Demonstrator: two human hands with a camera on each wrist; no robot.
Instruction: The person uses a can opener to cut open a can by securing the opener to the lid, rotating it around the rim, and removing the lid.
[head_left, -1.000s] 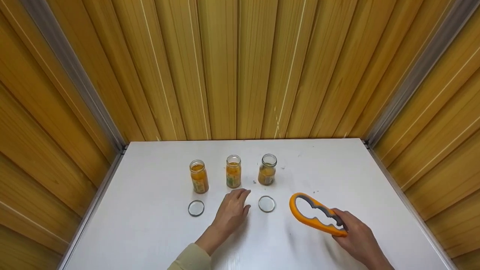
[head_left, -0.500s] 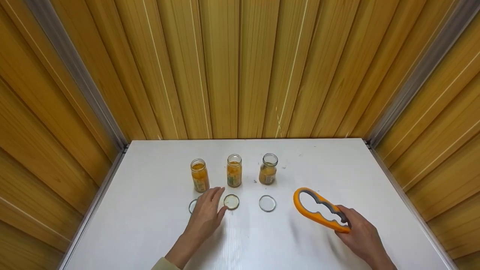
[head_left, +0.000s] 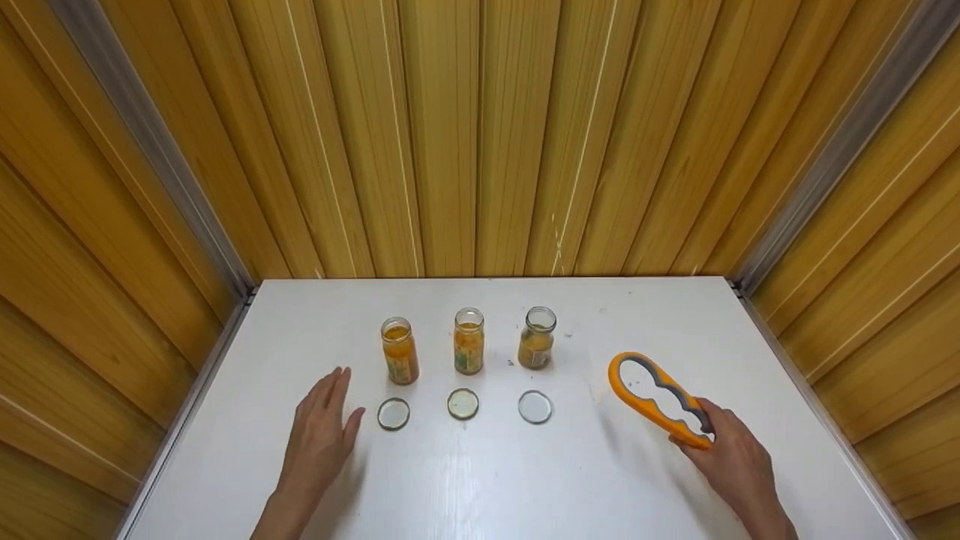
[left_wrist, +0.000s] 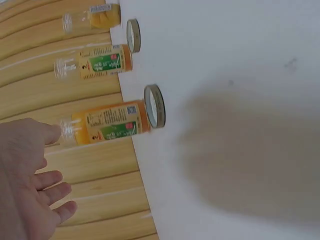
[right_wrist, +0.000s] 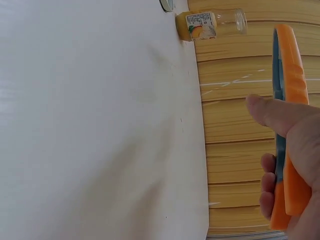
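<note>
My right hand [head_left: 735,457] grips the narrow end of an orange and grey jar opener [head_left: 637,401], held above the table on the right; in the right wrist view the thumb lies across the opener [right_wrist: 292,70]. My left hand [head_left: 316,439] holds nothing and hovers with extended fingers left of the lids. Three lidless glass jars stand upright in a row: a left jar [head_left: 400,356], a middle jar [head_left: 469,345] and a right jar [head_left: 535,341], which is less full. In front of them lie a left lid [head_left: 393,414], a middle lid [head_left: 463,403] and a right lid [head_left: 535,407].
Everything stands on a white table [head_left: 480,480]. Wood-patterned panels [head_left: 435,150] rise behind it and on both sides, with grey metal posts [head_left: 169,150] at the corners. Small dark specks lie near the right jar.
My left hand has moved left, away from the middle lid and past the left lid, uncovering both. The right hand has shifted slightly right and forward with the jar opener.
</note>
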